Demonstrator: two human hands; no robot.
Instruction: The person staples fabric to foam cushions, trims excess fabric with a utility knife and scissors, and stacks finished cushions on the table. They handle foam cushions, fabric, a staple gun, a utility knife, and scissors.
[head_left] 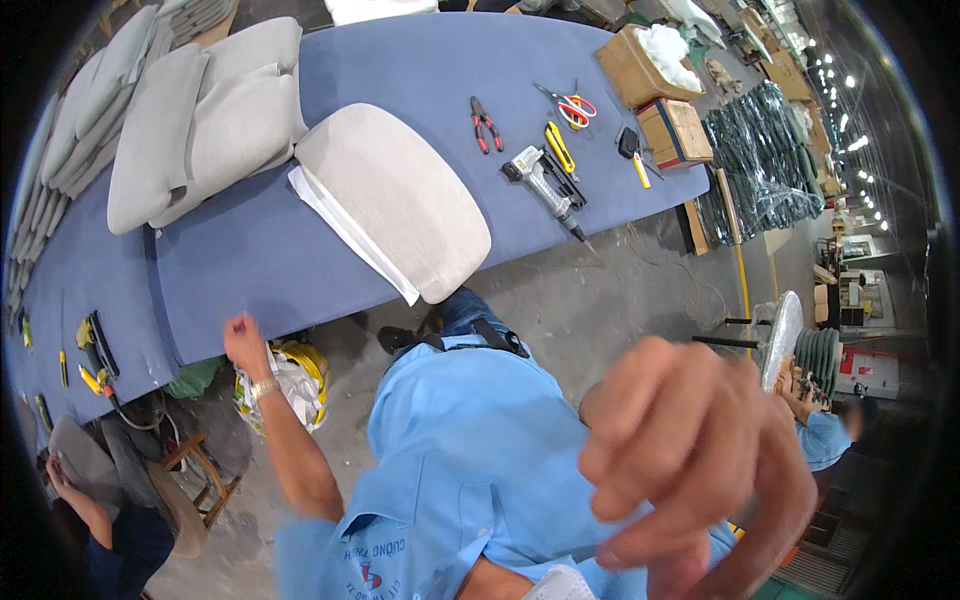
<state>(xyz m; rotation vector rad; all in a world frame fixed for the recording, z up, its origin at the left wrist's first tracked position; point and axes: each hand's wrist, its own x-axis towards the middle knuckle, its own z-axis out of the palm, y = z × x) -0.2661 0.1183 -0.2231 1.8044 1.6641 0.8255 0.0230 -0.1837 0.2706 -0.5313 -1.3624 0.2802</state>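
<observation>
My right hand (680,440) is raised close in front of me at the lower right, away from the table. Its fingers curl inward, and whatever they may hold is hidden. Lower and to the left, my left hand (246,342) is closed by the table's front edge, above a yellow-and-white bag of scraps (300,380); I cannot make out anything in it. A light grey rounded upholstered chair panel (400,190) lies on the blue-covered table (400,60), slightly over its front edge. A white strip (355,235) shows along the panel's left side. Neither hand touches the panel.
Right of the panel lie red-handled pliers (486,126), scissors (575,108), a yellow utility knife (560,148) and a pneumatic staple gun (548,190). Boxes (675,130) stand at the right end. Grey cushions (240,120) pile up left. Other people (130,545) work at lower left and far right.
</observation>
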